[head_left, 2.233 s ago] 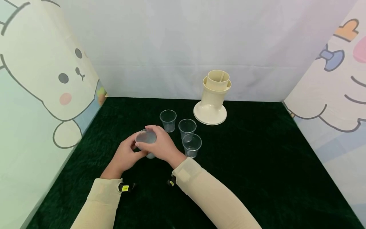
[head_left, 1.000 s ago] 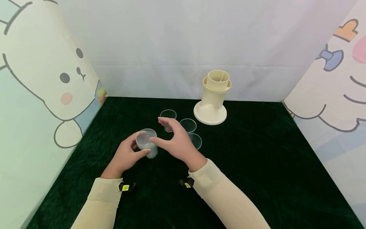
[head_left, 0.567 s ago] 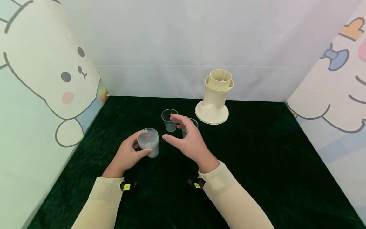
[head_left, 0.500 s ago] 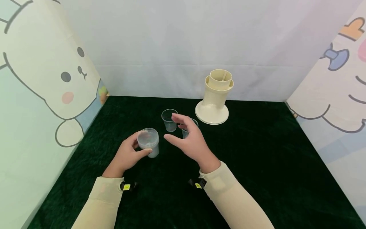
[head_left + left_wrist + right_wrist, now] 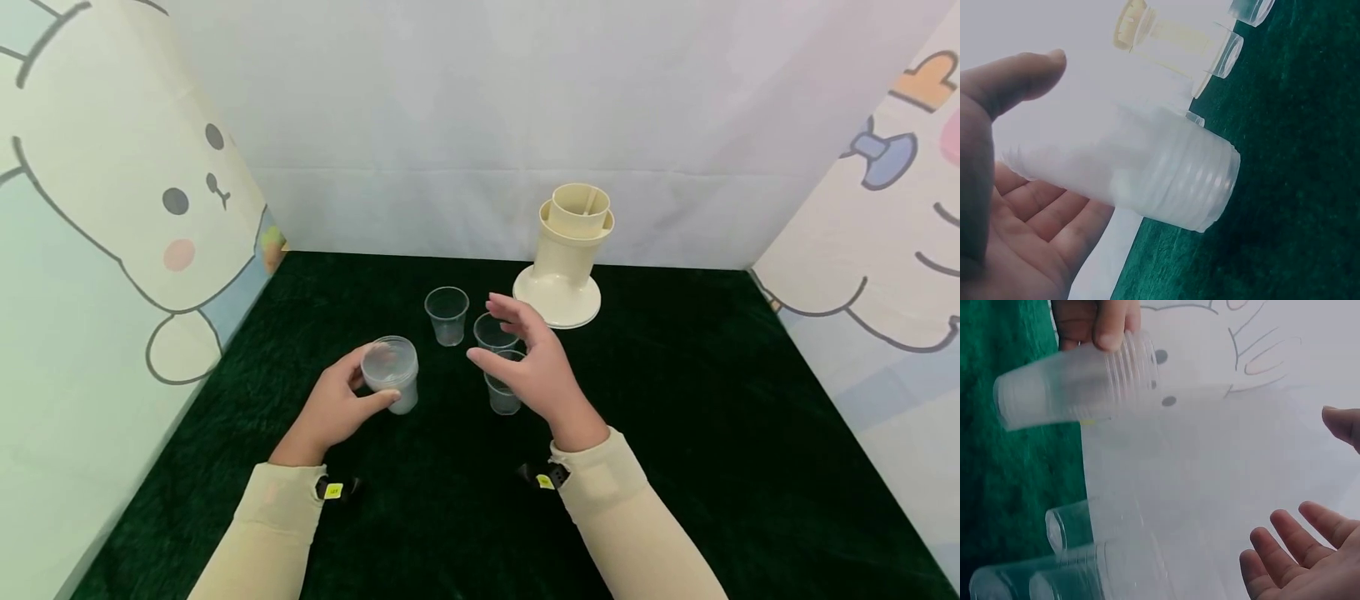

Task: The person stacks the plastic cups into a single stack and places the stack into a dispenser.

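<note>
In the head view my left hand (image 5: 340, 410) holds a stack of nested clear plastic cups (image 5: 392, 375) near the rims, thumb on the near side. The stack stands upright on the cloth; several rims show in the right wrist view's cup stack (image 5: 1079, 381). My right hand (image 5: 542, 367) hovers with spread fingers, holding nothing. Behind and beside it are three single cups: a back cup (image 5: 447, 318), a middle cup (image 5: 491, 335) and a front cup (image 5: 503, 400). The right hand partly hides the middle and front ones.
A cream cylindrical holder (image 5: 558, 292) on a round base stands at the back, right of the cups. Dark green cloth (image 5: 712, 433) covers the table. A white backdrop (image 5: 390, 125) rises behind, with cartoon-printed panels at both sides.
My right hand has let go of the stack and moved right, past the single cups. The front cup, hidden half a second ago, shows again. The left hand keeps its place on the stack.
</note>
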`<state>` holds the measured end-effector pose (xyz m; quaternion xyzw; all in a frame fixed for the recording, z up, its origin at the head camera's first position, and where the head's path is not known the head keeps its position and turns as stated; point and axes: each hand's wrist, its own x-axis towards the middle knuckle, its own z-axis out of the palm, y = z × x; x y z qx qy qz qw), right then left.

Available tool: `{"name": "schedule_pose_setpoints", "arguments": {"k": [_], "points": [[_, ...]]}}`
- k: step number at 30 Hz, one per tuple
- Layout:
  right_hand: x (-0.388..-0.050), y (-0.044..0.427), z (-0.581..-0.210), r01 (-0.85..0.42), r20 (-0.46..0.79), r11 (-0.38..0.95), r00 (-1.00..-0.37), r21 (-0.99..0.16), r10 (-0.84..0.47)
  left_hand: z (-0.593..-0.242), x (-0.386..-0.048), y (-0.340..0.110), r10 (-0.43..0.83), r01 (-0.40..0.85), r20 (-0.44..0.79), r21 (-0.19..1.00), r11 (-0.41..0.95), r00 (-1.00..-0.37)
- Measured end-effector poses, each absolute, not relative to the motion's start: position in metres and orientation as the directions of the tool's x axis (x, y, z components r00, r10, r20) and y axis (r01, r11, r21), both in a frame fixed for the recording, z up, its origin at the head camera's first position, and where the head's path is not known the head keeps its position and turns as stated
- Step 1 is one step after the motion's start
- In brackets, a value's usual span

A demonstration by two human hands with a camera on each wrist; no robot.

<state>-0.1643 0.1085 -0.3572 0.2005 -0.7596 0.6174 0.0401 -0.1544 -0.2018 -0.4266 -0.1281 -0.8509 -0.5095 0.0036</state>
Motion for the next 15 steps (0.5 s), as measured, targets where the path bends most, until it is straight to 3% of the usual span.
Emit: {"name": "schedule_pose_setpoints", "arguments": {"k": [15], "points": [[-0.172, 0.138, -0.373, -0.251, 0.221, 0.188, -0.961, -0.95, -0.166, -0.427, -0.154, -0.203, 0.221, 0.226, 0.139, 0.87, 0.439, -0.965]]}}
